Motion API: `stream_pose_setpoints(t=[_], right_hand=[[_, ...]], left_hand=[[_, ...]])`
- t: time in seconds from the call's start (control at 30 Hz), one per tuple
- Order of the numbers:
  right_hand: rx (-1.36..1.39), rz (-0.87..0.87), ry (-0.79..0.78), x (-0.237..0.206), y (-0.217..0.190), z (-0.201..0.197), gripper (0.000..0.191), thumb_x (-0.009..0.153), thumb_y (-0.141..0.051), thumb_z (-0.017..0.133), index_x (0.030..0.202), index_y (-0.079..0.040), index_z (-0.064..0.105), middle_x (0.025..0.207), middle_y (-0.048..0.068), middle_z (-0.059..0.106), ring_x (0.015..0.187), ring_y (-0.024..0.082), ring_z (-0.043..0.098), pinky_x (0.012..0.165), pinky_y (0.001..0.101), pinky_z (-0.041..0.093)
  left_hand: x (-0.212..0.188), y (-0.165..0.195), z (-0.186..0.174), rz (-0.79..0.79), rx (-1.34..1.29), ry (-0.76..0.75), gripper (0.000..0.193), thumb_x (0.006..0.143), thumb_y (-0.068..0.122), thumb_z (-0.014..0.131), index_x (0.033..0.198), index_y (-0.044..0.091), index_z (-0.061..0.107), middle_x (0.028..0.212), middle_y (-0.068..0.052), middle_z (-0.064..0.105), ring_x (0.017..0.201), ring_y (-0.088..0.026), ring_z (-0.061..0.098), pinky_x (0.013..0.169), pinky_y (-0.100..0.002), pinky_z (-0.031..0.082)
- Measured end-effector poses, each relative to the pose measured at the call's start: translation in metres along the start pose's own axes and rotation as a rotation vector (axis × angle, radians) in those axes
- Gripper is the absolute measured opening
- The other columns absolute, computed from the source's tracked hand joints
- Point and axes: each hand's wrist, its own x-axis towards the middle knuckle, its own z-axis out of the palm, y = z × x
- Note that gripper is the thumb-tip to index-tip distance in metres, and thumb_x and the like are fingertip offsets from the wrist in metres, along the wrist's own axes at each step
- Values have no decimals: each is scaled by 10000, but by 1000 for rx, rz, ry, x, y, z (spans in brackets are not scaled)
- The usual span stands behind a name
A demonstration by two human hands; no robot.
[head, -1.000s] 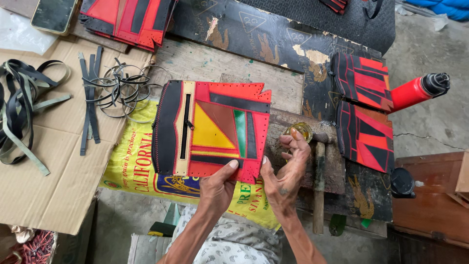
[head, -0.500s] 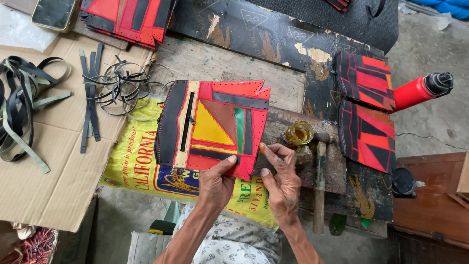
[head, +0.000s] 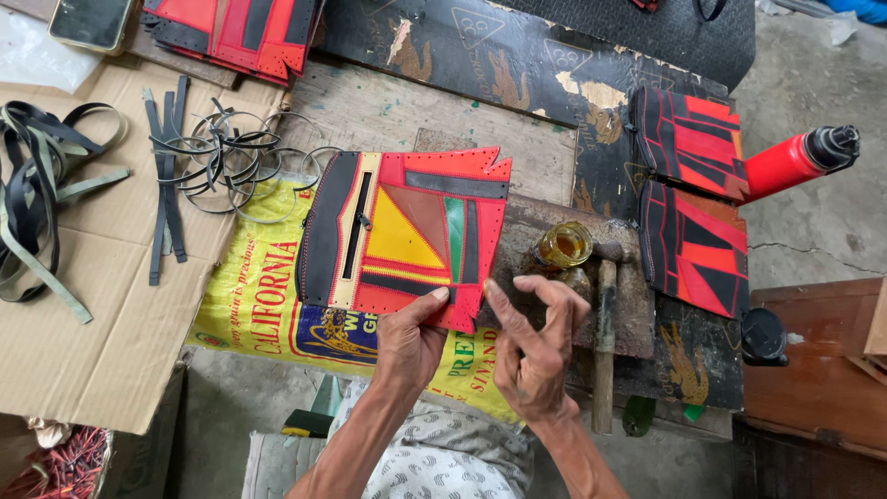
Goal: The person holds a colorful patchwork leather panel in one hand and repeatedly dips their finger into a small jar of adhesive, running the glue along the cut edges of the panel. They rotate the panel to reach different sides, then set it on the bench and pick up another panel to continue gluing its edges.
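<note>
Yellow printed sack (head: 268, 305) under patchwork panel (head: 407, 236) | left hand (head: 411, 337) pinches panel | right hand (head: 536, 346) open, empty

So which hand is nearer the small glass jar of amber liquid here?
The right hand. It hovers just below the glass jar, fingers spread, not touching it. The left hand is farther off to the jar's left, thumb pressing the patchwork leather panel's lower edge.
</note>
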Motion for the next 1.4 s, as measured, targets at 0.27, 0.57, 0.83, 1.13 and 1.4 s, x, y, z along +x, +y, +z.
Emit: stream_pose_setpoints(t=[0.27,0.57,0.83,1.13,1.4], right_hand=[[-196,-200,24,1,2,-8,476,855,59,641,1246,-191,746,1207,94,583,1127,302,464,985,446,368],[-145,-246,45,-1,4,-15,403,1007,20,583,1273,-244,732,1186,64,564,1125,281,454,989,399,390],[-149,-79,-54,9,14,-13,528,890,39,587,1349,-201,692,1118,63,533,1101,259,432,996,427,305],[-88,-161,2,-5,18,-17,533,915,-33,644,1404,-244,647,1076,17,474,1075,225,417,974,384,303],[-151,-140,-83,-16,7,-25,542,904,16,622,1394,-213,656,1107,53,504,1065,275,413,987,443,330]], left_hand=[[2,1,-3,26,-29,31,252,884,-115,617,1131,-165,596,1074,-230,699,967,-308,736,894,-417,639],[-2,5,6,67,-43,-39,296,874,-135,615,1167,-137,577,1103,-221,685,1013,-317,716,931,-440,626],[-14,8,11,-37,-46,1,315,856,-131,594,1168,-161,567,1111,-244,683,1025,-338,717,938,-455,620],[-24,8,8,-89,-14,48,254,847,-139,589,1097,-183,585,1081,-254,685,1010,-349,715,934,-467,617],[-19,7,7,-53,10,-3,227,878,-116,599,1091,-190,582,1096,-243,686,1024,-327,718,972,-451,607]])
